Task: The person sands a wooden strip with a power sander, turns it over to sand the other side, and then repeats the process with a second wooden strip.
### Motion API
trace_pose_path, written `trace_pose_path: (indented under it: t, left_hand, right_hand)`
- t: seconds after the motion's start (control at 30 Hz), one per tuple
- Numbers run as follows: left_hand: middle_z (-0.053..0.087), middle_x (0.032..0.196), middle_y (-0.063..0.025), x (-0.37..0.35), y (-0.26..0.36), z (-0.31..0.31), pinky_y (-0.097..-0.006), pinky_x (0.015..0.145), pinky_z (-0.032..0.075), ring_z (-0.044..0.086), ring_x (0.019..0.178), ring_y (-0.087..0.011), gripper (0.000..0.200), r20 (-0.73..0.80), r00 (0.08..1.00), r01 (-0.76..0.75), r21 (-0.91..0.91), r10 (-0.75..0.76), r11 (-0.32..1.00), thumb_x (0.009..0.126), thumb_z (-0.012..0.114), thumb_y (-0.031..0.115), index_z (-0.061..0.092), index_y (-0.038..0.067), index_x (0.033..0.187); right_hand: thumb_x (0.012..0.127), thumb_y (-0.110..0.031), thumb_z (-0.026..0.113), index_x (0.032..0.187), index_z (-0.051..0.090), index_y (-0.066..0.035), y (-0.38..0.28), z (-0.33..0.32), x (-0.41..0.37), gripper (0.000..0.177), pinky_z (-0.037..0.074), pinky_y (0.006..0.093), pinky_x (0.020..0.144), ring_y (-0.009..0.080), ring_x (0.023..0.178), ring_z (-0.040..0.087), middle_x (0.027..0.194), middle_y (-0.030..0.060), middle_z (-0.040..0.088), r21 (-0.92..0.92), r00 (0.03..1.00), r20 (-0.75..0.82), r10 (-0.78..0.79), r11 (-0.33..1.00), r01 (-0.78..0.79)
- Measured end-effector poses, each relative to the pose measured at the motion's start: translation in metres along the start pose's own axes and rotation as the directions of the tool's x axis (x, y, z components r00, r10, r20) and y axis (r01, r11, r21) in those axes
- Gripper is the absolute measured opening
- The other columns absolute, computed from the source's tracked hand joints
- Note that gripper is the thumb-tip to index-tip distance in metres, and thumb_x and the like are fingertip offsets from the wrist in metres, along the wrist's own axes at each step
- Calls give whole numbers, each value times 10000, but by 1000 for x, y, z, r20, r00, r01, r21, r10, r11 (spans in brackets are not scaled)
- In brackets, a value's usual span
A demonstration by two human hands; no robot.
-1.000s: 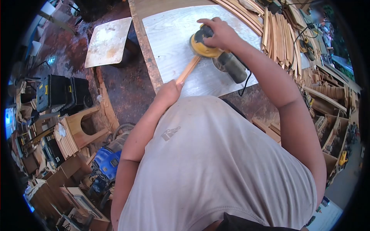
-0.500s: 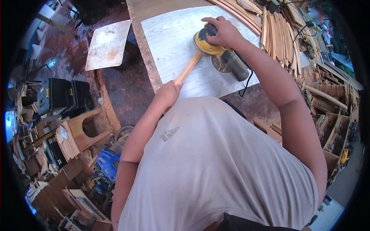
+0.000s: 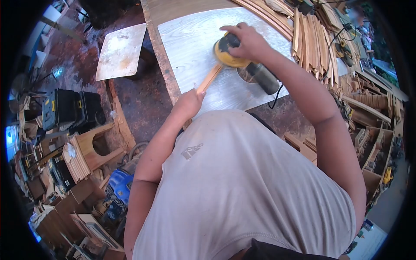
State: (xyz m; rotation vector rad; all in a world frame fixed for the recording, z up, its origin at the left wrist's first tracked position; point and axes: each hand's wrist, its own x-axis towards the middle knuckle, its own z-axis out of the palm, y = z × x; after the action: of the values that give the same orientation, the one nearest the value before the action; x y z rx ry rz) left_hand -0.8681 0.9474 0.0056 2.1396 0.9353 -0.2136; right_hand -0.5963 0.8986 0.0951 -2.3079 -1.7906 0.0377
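My right hand (image 3: 250, 42) is closed over the top of a yellow and black orbital sander (image 3: 225, 55), whose dark dust canister (image 3: 264, 79) points down to the right. Under the sander's pad lies the far end of a narrow wood strip (image 3: 209, 79), so that end is hidden. The strip's near end is gripped by my left hand (image 3: 189, 104), by the board's lower left edge. Beneath both is a pale, wood-grained board (image 3: 190, 39) on the bench. A round hole (image 3: 246, 73) in the board shows partly behind the canister.
Several long wood strips (image 3: 314, 47) lie stacked at the bench's right. A black cord (image 3: 274, 100) hangs from the sander. To the left stand a square-topped stool (image 3: 121, 52) and black tool cases (image 3: 65, 108). A blue machine (image 3: 120, 184) sits low on the left.
The sander and my right hand have shifted slightly left and toward me along the wood strip. My left hand holds the strip in nearly the same place.
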Motion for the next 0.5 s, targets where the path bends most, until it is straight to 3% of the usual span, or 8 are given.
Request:
trace_pose_path:
  t: [0.1, 0.23, 0.33, 0.5]
  left_hand:
    - [665, 931, -325, 5, 0, 2, -542, 855, 488, 646, 942, -482, 508, 7, 1000, 4, 0, -4, 1000, 1034, 456, 404, 625, -74, 1016]
    - [668, 945, -320, 1, -2, 1, -540, 860, 489, 646, 950, -479, 510, 27, 999, 17, 11, -17, 1000, 1035, 451, 409, 625, -70, 1026]
    - [672, 956, -314, -1, 3, -2, -540, 862, 491, 648, 954, -475, 517, 46, 998, 31, 8, -31, 1000, 1033, 446, 421, 627, -63, 1045]
    - [659, 943, -320, 6, -2, 8, -528, 856, 482, 637, 950, -477, 515, -4, 1000, 20, 18, -20, 1000, 1029, 448, 428, 615, -59, 1012]
  right_hand:
    - [732, -256, 733, 1385, 545, -313, -31, -7, -16, 682, 526, 438, 950, 365, 1084, 596, 1194, 174, 572, 63, 992, 114, -49, 997, 42]
    - [745, -259, 724, 1390, 539, -312, -6, 4, -6, 672, 527, 436, 927, 362, 1053, 602, 1152, 167, 572, 68, 1000, -1, -27, 997, 27]
    - [750, -261, 722, 1389, 539, -313, 3, 0, 3, 667, 528, 440, 914, 363, 1042, 601, 1140, 169, 567, -8, 998, 17, 57, 998, -56]
    - [731, -244, 744, 1389, 540, -327, -37, -5, -22, 694, 535, 445, 927, 377, 1073, 595, 1178, 178, 567, 82, 993, 103, -55, 996, 47]
